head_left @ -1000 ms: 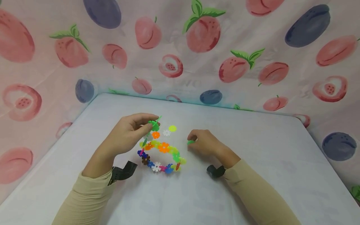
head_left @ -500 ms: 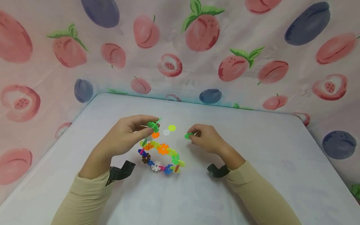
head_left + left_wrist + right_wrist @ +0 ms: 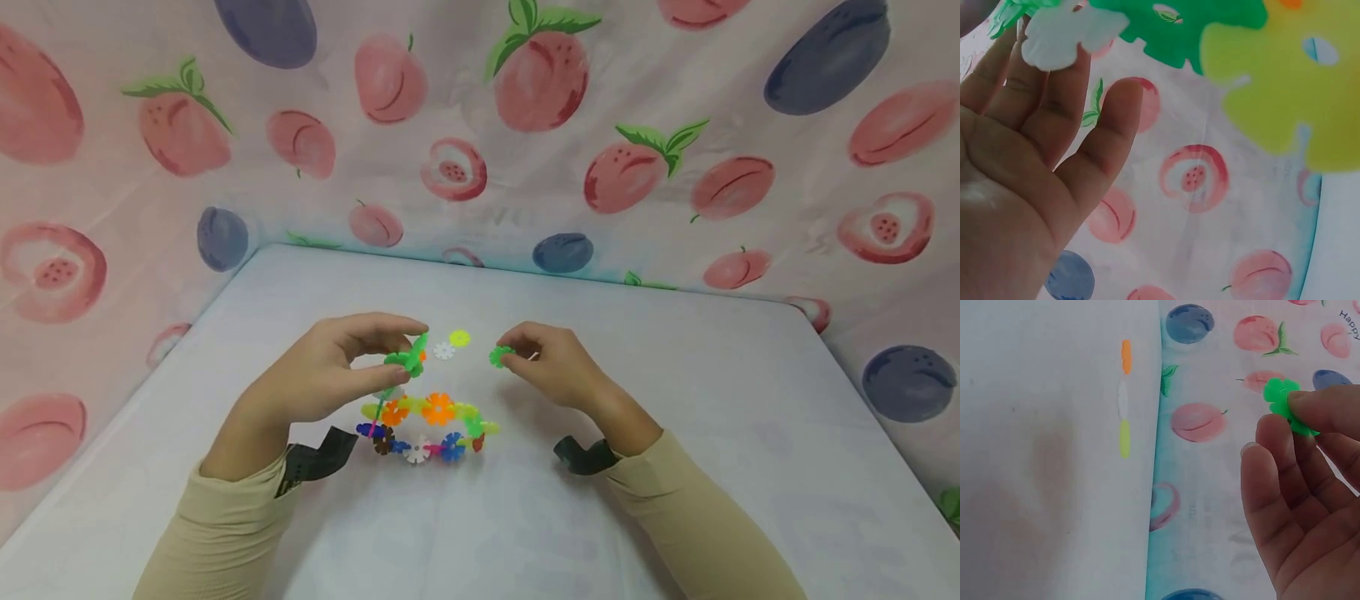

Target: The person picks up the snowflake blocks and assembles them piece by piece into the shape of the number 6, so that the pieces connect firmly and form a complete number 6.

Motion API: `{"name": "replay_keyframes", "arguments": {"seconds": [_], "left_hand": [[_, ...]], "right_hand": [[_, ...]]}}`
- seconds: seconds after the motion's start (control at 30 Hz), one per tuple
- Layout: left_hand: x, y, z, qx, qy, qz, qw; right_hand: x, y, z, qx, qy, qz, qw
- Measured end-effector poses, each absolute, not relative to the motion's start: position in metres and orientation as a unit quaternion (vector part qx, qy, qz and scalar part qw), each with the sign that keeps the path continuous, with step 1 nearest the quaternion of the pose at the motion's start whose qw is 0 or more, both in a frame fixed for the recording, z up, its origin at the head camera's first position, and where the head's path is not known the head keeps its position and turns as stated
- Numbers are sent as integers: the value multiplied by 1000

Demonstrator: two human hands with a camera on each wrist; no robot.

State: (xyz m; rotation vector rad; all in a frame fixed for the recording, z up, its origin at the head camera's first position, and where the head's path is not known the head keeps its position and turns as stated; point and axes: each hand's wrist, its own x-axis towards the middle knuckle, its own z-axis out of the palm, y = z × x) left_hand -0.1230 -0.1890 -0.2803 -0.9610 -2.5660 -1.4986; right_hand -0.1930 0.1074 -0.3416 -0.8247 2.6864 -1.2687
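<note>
My left hand [image 3: 322,367] pinches the green end of a chain of snowflake discs [image 3: 438,408] between thumb and fingers. The chain curves round in a loop of yellow, orange, blue, brown, white and pink pieces. Close to the left wrist camera are a yellow disc [image 3: 1272,94], a dark green disc [image 3: 1172,31] and a whitish disc [image 3: 1063,37] of the chain. To the right, apart from the chain, my right hand [image 3: 551,367] pinches one loose green snowflake disc [image 3: 1282,400] by its edge, above the table.
Loose on the white table [image 3: 675,400] lie a yellow disc [image 3: 460,338] and a white disc [image 3: 444,351], with an orange disc [image 3: 1126,357] beside them. A fruit-patterned cloth [image 3: 525,200] stands behind the table. A black strap piece sits at each wrist.
The right hand has lifted its green disc off the table and turned it to face the camera. The left hand has lowered slightly, and the held chain end has tilted.
</note>
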Motion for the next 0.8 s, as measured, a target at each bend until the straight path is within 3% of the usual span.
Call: {"name": "replay_keyframes", "arguments": {"seconds": [0.2,0.8], "left_hand": [[-122,-185,-280,-319,-817,-480,18],[-124,-168,-282,-227,-860,-453,58]], "right_hand": [[-189,107,-336,-273,850,-450,24],[-176,102,-301,-312,795,-519,-46]]}}
